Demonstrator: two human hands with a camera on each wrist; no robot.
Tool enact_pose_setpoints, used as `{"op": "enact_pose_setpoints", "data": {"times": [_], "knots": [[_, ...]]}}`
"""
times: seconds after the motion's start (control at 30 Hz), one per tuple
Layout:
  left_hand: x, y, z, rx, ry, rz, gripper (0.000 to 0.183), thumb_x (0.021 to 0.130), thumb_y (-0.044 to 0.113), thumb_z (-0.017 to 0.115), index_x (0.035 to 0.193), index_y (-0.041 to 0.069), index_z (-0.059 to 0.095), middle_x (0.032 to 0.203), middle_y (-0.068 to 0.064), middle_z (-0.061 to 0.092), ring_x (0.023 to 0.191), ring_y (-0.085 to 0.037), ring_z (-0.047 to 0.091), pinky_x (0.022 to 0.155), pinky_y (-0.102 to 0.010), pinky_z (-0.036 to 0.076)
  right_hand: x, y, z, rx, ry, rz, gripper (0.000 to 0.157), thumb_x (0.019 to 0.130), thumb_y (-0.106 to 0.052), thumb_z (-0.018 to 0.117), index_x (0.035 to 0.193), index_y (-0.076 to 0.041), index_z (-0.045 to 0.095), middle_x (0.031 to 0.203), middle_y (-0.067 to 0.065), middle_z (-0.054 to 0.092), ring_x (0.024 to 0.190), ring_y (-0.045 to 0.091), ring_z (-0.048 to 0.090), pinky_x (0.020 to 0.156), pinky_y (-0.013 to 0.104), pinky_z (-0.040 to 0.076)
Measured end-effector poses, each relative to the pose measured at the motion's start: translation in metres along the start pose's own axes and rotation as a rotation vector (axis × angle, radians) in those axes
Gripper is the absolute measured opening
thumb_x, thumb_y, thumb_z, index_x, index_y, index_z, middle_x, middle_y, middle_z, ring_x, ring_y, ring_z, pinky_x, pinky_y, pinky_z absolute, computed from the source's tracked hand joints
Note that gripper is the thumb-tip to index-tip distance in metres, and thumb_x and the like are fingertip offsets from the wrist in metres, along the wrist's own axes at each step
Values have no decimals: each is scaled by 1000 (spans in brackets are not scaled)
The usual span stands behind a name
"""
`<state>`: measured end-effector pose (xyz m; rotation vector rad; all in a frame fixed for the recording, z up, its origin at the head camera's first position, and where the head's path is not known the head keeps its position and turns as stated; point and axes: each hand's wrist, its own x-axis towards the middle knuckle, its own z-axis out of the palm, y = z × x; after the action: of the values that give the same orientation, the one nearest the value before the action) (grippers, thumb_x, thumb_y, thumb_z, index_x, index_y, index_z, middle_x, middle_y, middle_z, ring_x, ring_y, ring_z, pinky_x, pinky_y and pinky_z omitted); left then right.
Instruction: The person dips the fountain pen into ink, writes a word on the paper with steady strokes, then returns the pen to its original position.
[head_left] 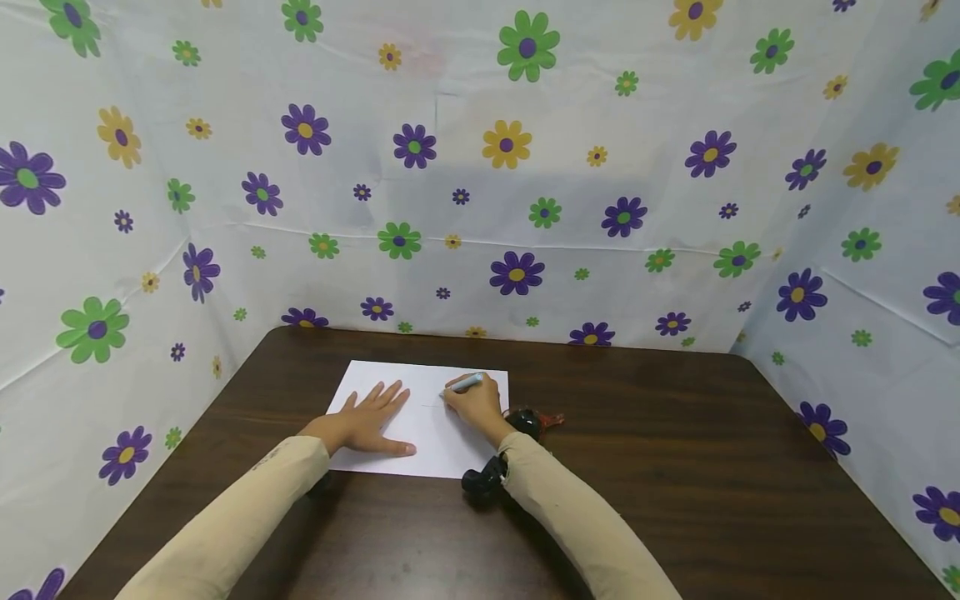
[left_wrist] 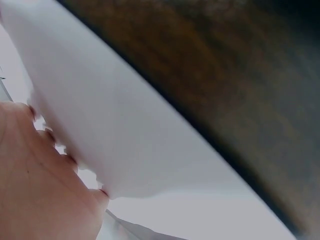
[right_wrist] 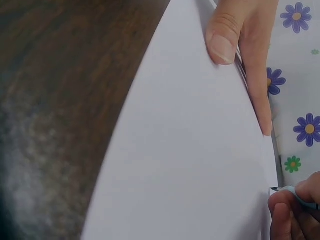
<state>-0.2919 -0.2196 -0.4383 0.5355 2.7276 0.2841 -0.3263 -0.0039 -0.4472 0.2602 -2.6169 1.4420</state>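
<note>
R hand [right_wrist: 295,220] pinches lt-blue pen [right_wrist: 296,194] at white paper [right_wrist: 180,130], btm rt; L hand [right_wrist: 254,37], thumb on paper; dk wood tabletop [right_wrist: 65,100] left, floral cloth [right_wrist: 300,75] rt.

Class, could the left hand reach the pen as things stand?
Probably yes: the left hand lies spread on the paper near the pen, nothing between them, though the right hand grips it.

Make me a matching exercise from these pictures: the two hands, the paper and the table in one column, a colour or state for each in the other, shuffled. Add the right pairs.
Column one
1. left hand
2. right hand
3. paper
4. table

Column two
A. white
B. dark brown
C. spread out on a sheet
D. holding a pen

Right pairs: 1-C, 2-D, 3-A, 4-B
</note>
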Motion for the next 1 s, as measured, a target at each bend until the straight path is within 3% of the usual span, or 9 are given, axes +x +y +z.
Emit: {"op": "enact_pose_setpoints", "data": {"times": [0.5,1.0], "knots": [[-3,4,-3,-23,9,-6,113,73,80,54,154,11,14,161,-14,1,145,-42,-2,108,-70,-2,-5,5,4,38,19,-5,5,78,-12,71,81,-11,76,57,-4,67,51,6,58,54,23,48],[-2,6,-2,17,19,-28,109,75,77,56,154,13,16,161,-13,4,146,-41,3,109,-70,4,-18,7,3,81,5,-38,5,77,-11,72,80,-9,75,56,-4,66,47,3,58,50,20,47]]}}
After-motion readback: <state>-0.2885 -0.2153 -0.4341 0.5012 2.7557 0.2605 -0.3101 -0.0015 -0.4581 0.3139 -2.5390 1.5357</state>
